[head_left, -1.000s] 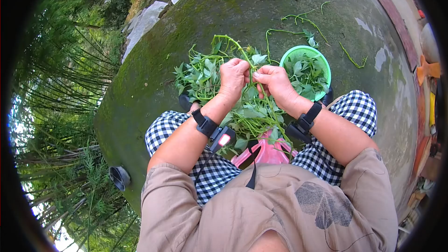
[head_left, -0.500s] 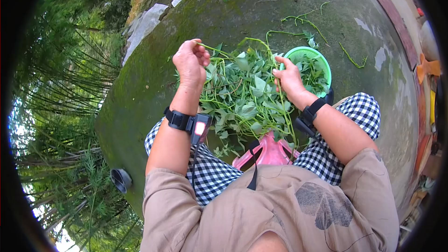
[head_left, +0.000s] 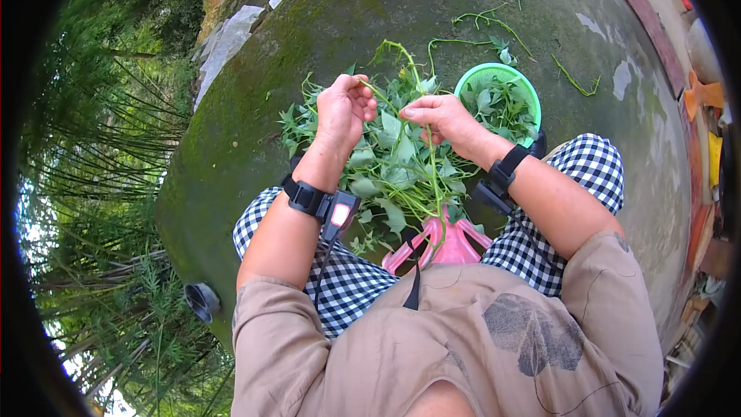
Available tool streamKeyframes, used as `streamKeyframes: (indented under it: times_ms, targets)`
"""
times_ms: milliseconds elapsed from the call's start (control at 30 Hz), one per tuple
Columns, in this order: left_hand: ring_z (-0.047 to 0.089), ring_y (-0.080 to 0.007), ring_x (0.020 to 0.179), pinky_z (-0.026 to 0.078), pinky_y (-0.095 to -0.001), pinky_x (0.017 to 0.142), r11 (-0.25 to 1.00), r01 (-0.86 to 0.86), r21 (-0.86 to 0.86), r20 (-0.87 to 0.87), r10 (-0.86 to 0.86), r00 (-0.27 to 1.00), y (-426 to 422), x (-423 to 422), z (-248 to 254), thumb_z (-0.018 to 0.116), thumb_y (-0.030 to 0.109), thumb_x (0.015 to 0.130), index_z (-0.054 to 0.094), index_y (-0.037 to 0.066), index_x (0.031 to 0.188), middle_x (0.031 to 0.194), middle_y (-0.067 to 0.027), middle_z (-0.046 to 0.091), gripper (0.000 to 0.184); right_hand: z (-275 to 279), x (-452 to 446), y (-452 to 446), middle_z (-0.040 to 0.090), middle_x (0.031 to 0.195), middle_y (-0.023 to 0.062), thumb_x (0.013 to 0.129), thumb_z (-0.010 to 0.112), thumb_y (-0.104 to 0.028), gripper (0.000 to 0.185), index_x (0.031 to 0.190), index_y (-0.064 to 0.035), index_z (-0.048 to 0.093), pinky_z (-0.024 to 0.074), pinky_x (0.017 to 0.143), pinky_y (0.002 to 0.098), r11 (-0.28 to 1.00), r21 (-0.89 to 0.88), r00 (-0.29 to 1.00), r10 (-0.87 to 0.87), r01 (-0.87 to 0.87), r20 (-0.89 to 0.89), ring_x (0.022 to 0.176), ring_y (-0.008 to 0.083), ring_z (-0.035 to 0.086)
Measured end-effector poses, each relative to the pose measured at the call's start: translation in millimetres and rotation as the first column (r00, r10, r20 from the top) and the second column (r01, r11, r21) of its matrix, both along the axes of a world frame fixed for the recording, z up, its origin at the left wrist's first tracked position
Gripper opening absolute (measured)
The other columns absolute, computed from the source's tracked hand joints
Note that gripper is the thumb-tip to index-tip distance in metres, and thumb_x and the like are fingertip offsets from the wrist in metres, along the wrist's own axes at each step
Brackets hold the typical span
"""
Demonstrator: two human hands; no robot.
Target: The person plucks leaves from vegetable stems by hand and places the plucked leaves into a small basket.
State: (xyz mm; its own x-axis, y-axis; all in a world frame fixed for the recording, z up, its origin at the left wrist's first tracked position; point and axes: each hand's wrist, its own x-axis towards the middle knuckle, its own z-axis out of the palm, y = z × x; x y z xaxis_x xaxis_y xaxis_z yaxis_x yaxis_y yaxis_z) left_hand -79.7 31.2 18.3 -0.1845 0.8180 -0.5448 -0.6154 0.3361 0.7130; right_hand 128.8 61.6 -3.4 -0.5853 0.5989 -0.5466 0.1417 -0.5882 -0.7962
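A heap of leafy green vines lies in front of my knees, with long pale stems sticking out. My left hand is closed in a pinch on a vine stem at the heap's upper left. Close by on the right, thumb and fingers of my right hand pinch the vine too, near a long stem that runs down toward my lap. Just beyond my right hand stands a light green basket holding picked leaves.
A pink plastic stool shows between my checkered trouser legs. Loose bare stems lie on the mossy concrete ground. Stone slabs border the far left, a dark pot sits lower left, and an orange object is at right.
My right hand has moved left and closer to my left hand, which has shifted slightly right and down. The vine between them has been drawn along, and the whole view has shifted a little.
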Motion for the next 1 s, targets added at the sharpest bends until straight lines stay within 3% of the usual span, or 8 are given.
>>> streamKeyframes:
  times_ms: [267,333,400,500,667,767,900,1000]
  targets:
    - [0.055,-0.0166,0.06,0.042,-0.0292,0.05,0.994,0.012,-0.111,-0.128,-0.026,0.991,1,5,2,0.057,0.015,0.091,0.059,0.001,0.094,0.069,-0.0052,0.057,0.014,-7,4,-4,0.063,0.071,-0.0012,0.084,0.071,-0.021,0.017,0.089,-0.005,0.071,0.0408,0.048,0.0234,0.997,0.045,0.998,0.059,-0.059,0.004,0.057,0.0064,0.053]
    - [0.057,-0.0152,0.063,0.043,-0.0288,0.053,0.993,0.113,0.04,-0.745,-0.046,0.666,4,0,-16,0.064,0.011,0.087,0.062,0.002,0.094,0.072,-0.0038,0.058,0.012,-9,4,-4,0.06,0.066,-0.0008,0.082,0.073,-0.021,0.016,0.084,-0.005,0.071,0.0411,0.048,0.0261,0.998,0.061,0.999,0.015,-0.017,0.03,0.056,0.0085,0.054]
    - [0.06,-0.0163,0.068,0.046,-0.03,0.058,0.935,0.33,0.126,-0.988,0.089,0.126,1,4,-8,0.072,0.002,0.078,0.067,0.004,0.096,0.078,-0.0034,0.058,0.019,-12,8,-3,0.061,0.066,0.0009,0.081,0.072,-0.02,0.017,0.084,-0.0032,0.071,0.0434,0.049,0.0279,0.988,0.144,0.994,0.045,-0.059,0.098,0.057,0.0098,0.055]
    - [0.06,-0.0213,0.07,0.048,-0.0332,0.061,0.75,0.658,0.065,-0.99,0.132,-0.053,-5,10,-2,0.072,0.004,0.076,0.067,0.006,0.097,0.08,-0.0064,0.056,0.021,-12,11,-1,0.061,0.064,0.0025,0.079,0.072,-0.018,0.018,0.084,-0.0009,0.07,0.0444,0.049,0.0294,0.952,0.28,0.982,0.076,-0.123,0.171,0.055,0.0106,0.055]
    - [0.062,-0.0292,0.077,0.051,-0.0366,0.064,0.654,0.753,-0.068,-0.984,0.08,-0.159,-15,26,-12,0.07,0.007,0.074,0.062,0.004,0.078,0.08,-0.0093,0.058,0.01,-14,18,-1,0.06,0.06,0.0022,0.079,0.071,-0.019,0.019,0.083,-0.0006,0.071,0.0431,0.048,0.0293,0.905,0.389,0.975,0.102,-0.174,0.198,0.05,0.0103,0.052]
    - [0.063,-0.024,0.071,0.05,-0.0351,0.062,0.657,0.752,-0.05,-0.998,-0.012,-0.056,-13,22,-20,0.071,0.007,0.075,0.064,0.003,0.08,0.077,-0.0059,0.062,0.009,-12,20,2,0.06,0.061,0.0021,0.078,0.071,-0.019,0.018,0.084,-0.0011,0.071,0.0426,0.047,0.0289,0.899,0.407,0.977,0.085,-0.161,0.197,0.05,0.0099,0.052]
    - [0.058,-0.0113,0.059,0.045,-0.0266,0.052,0.798,0.603,-0.009,-0.797,-0.37,0.478,-12,24,-18,0.071,0.007,0.08,0.067,0.002,0.082,0.071,-0.0021,0.065,0.007,-12,21,1,0.062,0.064,0.0038,0.078,0.072,-0.019,0.02,0.084,-0.0003,0.071,0.0448,0.053,0.0304,0.905,0.41,0.984,0.042,-0.11,0.173,0.057,0.012,0.056]
    - [0.052,-0.0054,0.049,0.038,-0.0196,0.042,0.898,0.436,-0.065,-0.51,-0.405,0.759,-12,34,-10,0.07,0.008,0.084,0.068,0.003,0.083,0.066,-0.0028,0.064,0.005,-21,18,-2,0.064,0.067,0.0057,0.077,0.073,-0.02,0.021,0.084,-0.0006,0.071,0.0463,0.059,0.0318,0.902,0.417,0.988,0.055,-0.112,0.146,0.062,0.0141,0.058]
